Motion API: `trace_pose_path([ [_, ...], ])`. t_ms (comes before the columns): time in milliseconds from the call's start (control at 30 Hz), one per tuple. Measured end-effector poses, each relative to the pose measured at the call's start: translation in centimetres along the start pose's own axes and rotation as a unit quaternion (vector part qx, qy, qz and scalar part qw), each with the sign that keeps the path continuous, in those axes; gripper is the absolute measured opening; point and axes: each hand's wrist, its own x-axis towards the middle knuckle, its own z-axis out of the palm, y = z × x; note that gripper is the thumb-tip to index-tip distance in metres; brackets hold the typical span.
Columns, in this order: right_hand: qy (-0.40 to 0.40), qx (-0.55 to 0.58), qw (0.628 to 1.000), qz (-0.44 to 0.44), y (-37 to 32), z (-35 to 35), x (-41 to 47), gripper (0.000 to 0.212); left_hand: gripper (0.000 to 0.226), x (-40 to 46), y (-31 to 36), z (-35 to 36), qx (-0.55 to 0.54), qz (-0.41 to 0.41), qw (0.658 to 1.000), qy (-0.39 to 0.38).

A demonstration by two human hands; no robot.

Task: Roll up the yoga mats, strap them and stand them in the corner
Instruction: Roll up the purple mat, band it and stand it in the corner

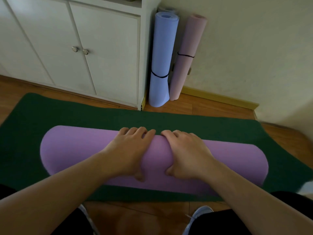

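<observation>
While its long axis is lying crosswise, the purple mat [71, 155] is being gripped mid-length by left hand [128, 150] and right hand [184, 153], fingers curled over.

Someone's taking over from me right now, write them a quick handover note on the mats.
Left hand and right hand both grip the purple roll, which lies on the flat green mat.
Done: blue mat and pink mat stand strapped in the corner by the cabinet.
Left: strap the purple roll (no strap visible on it) and stand it up; then roll, strap and stand the green mat.
</observation>
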Motion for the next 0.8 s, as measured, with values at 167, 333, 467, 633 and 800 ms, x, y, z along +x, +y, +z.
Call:
trace_pose_path([
  [167, -0.019, 0.021, 1.0, 0.001, -0.2, 0.1, -0.4, 0.121, 0.116, 0.3, -0.3, -0.3, 0.008, 0.009, 1.0, 0.022],
  [333, -0.033, -0.034, 0.999, -0.005, -0.8, 0.6, -0.5, 0.139, 0.109, 0.1, -1.4, -1.5, -0.07, -0.004, 0.997, -0.018],
  [467, -0.015, -0.017, 1.0, -0.012, -0.2, 0.4, -0.1, 0.115, 0.109, -0.1, -1.0, -1.6, -0.108, -0.011, 0.994, -0.027],
  [633, -0.045, 0.039, 0.998, 0.025, 0.1, -0.5, 0.0, 0.117, 0.14, -0.5, -0.1, -0.6, 0.005, 0.009, 1.0, -0.01],
  [800, -0.079, 0.05, 0.995, 0.021, -0.2, -0.4, -0.3, 0.127, 0.11, 0.2, 0.0, -0.4, -0.02, 0.016, 1.0, -0.01],
])
